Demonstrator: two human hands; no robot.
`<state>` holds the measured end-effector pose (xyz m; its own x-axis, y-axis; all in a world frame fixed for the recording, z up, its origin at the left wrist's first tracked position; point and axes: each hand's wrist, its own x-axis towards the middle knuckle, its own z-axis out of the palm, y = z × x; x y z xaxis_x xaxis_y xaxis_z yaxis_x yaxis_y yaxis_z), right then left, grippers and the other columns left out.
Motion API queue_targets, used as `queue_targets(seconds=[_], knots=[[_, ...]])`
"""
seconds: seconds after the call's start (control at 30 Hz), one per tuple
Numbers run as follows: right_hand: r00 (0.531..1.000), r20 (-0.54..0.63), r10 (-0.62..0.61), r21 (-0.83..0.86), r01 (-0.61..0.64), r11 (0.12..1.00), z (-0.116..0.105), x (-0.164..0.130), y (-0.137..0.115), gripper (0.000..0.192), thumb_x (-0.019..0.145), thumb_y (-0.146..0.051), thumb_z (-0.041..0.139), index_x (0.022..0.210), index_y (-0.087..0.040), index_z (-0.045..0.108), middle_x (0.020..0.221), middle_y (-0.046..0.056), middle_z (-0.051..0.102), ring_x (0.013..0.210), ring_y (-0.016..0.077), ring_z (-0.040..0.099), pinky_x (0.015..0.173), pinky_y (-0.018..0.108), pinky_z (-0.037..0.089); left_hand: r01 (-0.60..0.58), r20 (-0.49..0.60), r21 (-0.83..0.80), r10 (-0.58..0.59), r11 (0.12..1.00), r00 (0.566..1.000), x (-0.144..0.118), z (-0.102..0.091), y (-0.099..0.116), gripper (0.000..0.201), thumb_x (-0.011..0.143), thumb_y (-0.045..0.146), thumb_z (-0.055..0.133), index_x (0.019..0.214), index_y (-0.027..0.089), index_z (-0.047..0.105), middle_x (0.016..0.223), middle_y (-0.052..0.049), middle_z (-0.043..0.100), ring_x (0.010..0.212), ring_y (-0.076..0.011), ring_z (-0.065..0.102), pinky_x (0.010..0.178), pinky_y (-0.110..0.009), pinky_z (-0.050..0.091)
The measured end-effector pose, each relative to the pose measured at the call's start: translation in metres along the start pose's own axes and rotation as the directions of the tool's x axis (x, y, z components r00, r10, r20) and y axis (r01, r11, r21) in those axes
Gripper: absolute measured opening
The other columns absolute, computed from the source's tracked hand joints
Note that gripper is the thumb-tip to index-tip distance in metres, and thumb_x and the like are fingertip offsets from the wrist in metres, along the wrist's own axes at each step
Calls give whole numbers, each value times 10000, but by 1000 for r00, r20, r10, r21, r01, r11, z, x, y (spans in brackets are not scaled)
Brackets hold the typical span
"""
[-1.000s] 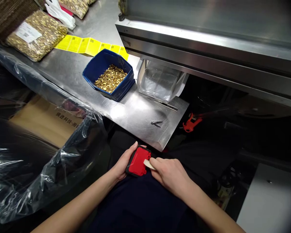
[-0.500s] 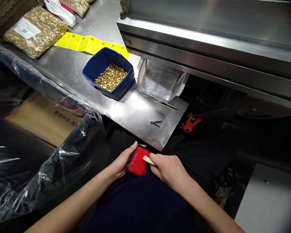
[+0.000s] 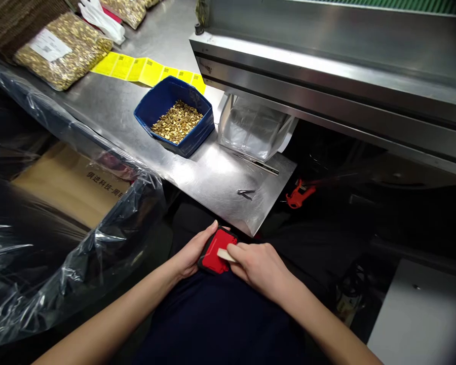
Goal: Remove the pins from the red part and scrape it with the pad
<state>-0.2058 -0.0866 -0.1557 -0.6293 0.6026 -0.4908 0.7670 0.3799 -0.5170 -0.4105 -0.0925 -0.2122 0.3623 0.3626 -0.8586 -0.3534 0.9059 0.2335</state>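
Note:
My left hand [image 3: 196, 249] is closed around the far and left edges of a red and black plastic case [image 3: 214, 249], thumb along its upper edge. The case is held above my lap, its red face turned up. In my right hand [image 3: 256, 264] a flat, pale, cream-coloured strip [image 3: 225, 255] is pinched between thumb and fingers. Its tip lies over the red face; whether it presses on it I cannot tell. My right fingers hide the case's right edge. Just beyond the hands, on the metal table [image 3: 228, 205], lies a small dark metal tool [image 3: 245, 193] like nail clippers.
A blue bin [image 3: 144, 111] of small brass parts stands on the table beside a tray of clear plastic bags [image 3: 253, 126] and a slim cutter [image 3: 264, 166]. A yellow label strip [image 3: 137, 68] and a bag of brass parts [image 3: 66, 56] lie behind. A plastic-lined box [image 3: 68, 182] is left.
The pale strip and my right hand have moved left, farther over the red face. My left hand keeps its hold on the case. The whole view has shifted slightly.

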Motion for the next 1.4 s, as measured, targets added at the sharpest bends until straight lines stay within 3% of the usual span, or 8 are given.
queue_targets(seconds=[0.13,0.43,0.57,0.8,1.0,1.17,1.4], knots=[[999,29,22,19,-22,1000,-2,-1,8,71,1013,-308,539,979,-246,539,898,-34,705,742,145,660,570,306,198,29,-33,-24,-30,999,999,-1,1,1,495,965,553,592,1220,143,698,926,-126,768,694,-187,705,628,-266,595],[998,51,-45,52,42,998,-3,4,12,90,995,-322,566,957,-244,540,901,-32,717,726,136,647,564,302,180,62,-27,-26,-62,998,998,2,0,3,528,933,602,611,1176,145,710,967,-140,768,774,-232,729,645,-293,605],[997,67,-28,52,25,998,4,-4,11,73,977,-289,580,942,-244,534,858,-39,705,712,136,646,565,308,173,47,-27,-19,-47,999,999,4,-2,2,517,950,575,600,1223,145,691,1015,-156,768,749,-212,722,642,-283,600],[992,-13,-125,75,125,989,8,10,6,106,1004,-345,551,959,-253,523,919,-43,712,752,130,652,558,306,177,37,-9,-11,-37,999,999,4,-1,4,520,942,580,609,1215,144,687,992,-152,771,821,-241,734,721,-311,608],[1000,9,-12,113,10,994,16,-3,15,67,990,-294,557,948,-247,533,873,-43,707,727,131,647,571,298,198,12,-26,23,-12,1000,1000,6,-3,3,519,947,571,603,1227,144,691,1020,-154,764,789,-225,721,676,-290,594],[998,-6,-59,124,59,991,15,3,11,89,995,-326,551,953,-248,547,915,-31,722,753,137,656,576,298,201,15,-34,0,-15,1000,999,7,-2,3,512,939,561,620,1216,138,701,1032,-156,768,841,-239,731,736,-305,603],[1000,10,-16,134,14,991,12,2,10,71,991,-311,547,952,-251,551,873,-36,725,729,135,657,580,291,210,11,-21,-8,-11,1000,1000,6,-2,3,501,941,555,623,1218,145,702,1035,-152,771,841,-239,736,719,-299,600]])
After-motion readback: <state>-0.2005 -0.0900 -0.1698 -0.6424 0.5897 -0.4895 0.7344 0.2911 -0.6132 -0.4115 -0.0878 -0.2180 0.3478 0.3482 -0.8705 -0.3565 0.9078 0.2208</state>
